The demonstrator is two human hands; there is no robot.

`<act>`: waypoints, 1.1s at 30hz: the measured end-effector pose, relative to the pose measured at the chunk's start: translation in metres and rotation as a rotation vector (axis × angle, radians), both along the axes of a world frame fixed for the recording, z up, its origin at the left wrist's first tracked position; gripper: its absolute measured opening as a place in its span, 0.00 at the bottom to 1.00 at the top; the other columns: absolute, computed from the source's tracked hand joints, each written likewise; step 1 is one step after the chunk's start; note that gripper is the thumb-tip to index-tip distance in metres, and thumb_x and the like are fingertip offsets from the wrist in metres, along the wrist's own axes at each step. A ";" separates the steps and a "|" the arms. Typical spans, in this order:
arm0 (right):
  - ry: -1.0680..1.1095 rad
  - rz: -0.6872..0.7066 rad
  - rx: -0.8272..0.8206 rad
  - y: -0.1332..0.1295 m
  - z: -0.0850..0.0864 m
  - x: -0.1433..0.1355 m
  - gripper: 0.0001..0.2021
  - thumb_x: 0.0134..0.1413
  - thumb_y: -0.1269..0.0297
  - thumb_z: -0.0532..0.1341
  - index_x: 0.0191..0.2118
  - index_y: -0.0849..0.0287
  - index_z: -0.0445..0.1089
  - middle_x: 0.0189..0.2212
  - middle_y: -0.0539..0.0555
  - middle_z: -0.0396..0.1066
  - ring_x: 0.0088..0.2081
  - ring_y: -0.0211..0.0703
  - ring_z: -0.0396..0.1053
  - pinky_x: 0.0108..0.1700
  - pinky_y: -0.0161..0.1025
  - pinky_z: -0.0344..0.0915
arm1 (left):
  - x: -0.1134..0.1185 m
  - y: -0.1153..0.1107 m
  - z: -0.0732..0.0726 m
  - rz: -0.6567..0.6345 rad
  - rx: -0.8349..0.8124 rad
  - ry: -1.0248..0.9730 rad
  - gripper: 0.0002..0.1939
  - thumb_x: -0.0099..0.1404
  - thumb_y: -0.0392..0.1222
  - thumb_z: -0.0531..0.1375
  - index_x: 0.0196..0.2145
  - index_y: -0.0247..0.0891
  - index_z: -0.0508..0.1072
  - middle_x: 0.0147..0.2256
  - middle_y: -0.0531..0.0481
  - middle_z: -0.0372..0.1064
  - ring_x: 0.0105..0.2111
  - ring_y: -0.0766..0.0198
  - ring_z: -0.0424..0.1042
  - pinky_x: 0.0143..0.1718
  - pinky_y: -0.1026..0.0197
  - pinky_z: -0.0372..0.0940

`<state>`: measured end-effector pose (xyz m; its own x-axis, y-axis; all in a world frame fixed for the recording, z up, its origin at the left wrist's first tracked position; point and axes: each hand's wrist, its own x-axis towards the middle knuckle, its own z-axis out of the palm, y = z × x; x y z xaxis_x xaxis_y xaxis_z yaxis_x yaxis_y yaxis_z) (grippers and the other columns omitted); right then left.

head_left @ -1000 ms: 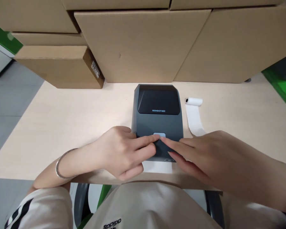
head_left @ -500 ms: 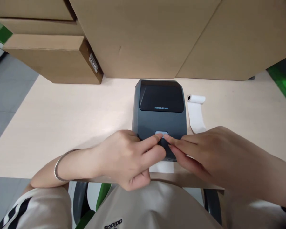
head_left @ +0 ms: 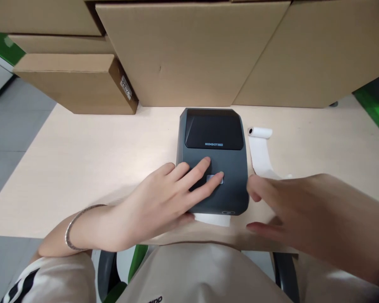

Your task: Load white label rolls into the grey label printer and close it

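A dark grey label printer point(head_left: 230, 162) with a black window lies on the pale table. My left hand point(head_left: 167, 193) rests on its left side with fingers spread, one fingertip on the light button point(head_left: 211, 179) and another just above it. White paper point(head_left: 213, 219) sticks out under the printer's front edge. To the right of the printer, my right hand point(head_left: 281, 206) is near its edge, thumb and fingers apart, holding nothing visible. A small white paper roll point(head_left: 260, 133) lies right of the printer, its strip unrolled towards my right hand, which hides part of the strip's end.
Large cardboard boxes point(head_left: 189, 54) stand behind the printer along the back of the table point(head_left: 97, 147). A smaller flat box point(head_left: 78, 90) is at the back left. Chair armrests point(head_left: 108, 269) show below the table's front edge.
My left hand has opened from a curled shape and spread over the printer. My right hand has moved right, off the button, and its thumb and fingers have parted.
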<state>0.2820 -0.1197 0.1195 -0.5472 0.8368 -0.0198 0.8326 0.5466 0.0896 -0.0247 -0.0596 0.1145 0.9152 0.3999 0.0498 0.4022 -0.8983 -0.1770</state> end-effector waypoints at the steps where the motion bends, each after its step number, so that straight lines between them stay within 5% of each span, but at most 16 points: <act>1: -0.011 0.035 0.036 0.000 -0.005 -0.008 0.19 0.51 0.63 0.73 0.38 0.50 0.60 0.21 0.41 0.58 0.18 0.41 0.57 0.32 0.43 0.38 | 0.000 0.000 -0.001 0.010 0.000 0.001 0.48 0.73 0.58 0.74 0.79 0.36 0.62 0.75 0.30 0.69 0.50 0.52 0.79 0.46 0.54 0.70; 4: -0.046 0.087 0.154 0.000 -0.015 -0.030 0.19 0.47 0.62 0.74 0.37 0.52 0.62 0.27 0.46 0.63 0.21 0.41 0.61 0.31 0.42 0.37 | -0.002 0.000 -0.002 0.015 0.005 -0.004 0.50 0.71 0.60 0.75 0.80 0.35 0.63 0.76 0.30 0.69 0.52 0.50 0.78 0.47 0.53 0.70; 9: -0.110 0.148 0.239 -0.001 -0.013 -0.041 0.18 0.41 0.73 0.73 0.37 0.56 0.68 0.31 0.49 0.66 0.23 0.38 0.60 0.28 0.40 0.39 | -0.005 0.001 0.001 0.030 0.005 0.001 0.47 0.72 0.58 0.75 0.79 0.39 0.65 0.76 0.33 0.69 0.51 0.50 0.78 0.49 0.53 0.71; 14: -0.123 0.266 0.210 -0.003 0.000 -0.039 0.13 0.49 0.72 0.71 0.42 0.59 0.74 0.34 0.54 0.69 0.28 0.42 0.63 0.27 0.40 0.51 | -0.002 0.001 0.003 0.034 0.009 0.042 0.45 0.74 0.58 0.72 0.80 0.39 0.66 0.77 0.33 0.68 0.52 0.49 0.79 0.49 0.52 0.71; 26: -0.127 0.211 0.316 -0.005 -0.003 -0.048 0.11 0.46 0.74 0.70 0.35 0.59 0.70 0.29 0.49 0.60 0.23 0.40 0.60 0.26 0.39 0.45 | 0.002 -0.004 0.008 0.027 0.085 0.105 0.40 0.77 0.55 0.68 0.80 0.39 0.68 0.78 0.31 0.66 0.43 0.53 0.81 0.41 0.52 0.71; 33: -0.189 0.131 0.241 -0.016 0.004 -0.046 0.08 0.60 0.72 0.68 0.34 0.56 0.68 0.31 0.51 0.62 0.26 0.41 0.58 0.30 0.42 0.46 | -0.006 -0.002 0.011 0.010 0.067 -0.003 0.36 0.78 0.50 0.67 0.77 0.38 0.70 0.76 0.29 0.69 0.43 0.53 0.84 0.43 0.52 0.77</act>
<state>0.2361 -0.1359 0.1235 -0.6561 0.7524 0.0583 0.7127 0.5924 0.3757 -0.0303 -0.0617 0.1255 0.9109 0.4048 0.0796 0.4118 -0.8805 -0.2350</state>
